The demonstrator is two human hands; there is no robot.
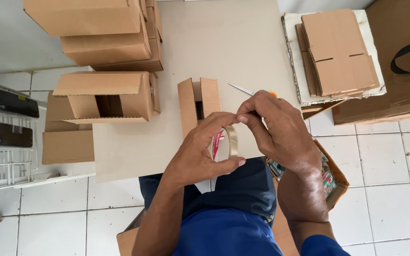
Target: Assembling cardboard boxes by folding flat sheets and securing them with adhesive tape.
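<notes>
Here the left hand (200, 151) grips a tape roll (228, 141) over the lap, the right hand (276, 125) pinching at its upper edge, beyond them a small upright cardboard box (188, 104) on the table (224, 42), scissors (242, 88), then stacked boxes (105, 42).

Bare forearms, short bright blue sleeve at the right arm, blue shirt, dark navy trousers

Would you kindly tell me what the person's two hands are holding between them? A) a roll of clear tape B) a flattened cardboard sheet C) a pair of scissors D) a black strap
A: the left hand grips the roll of clear tape while the right hand pinches its top edge.
</notes>
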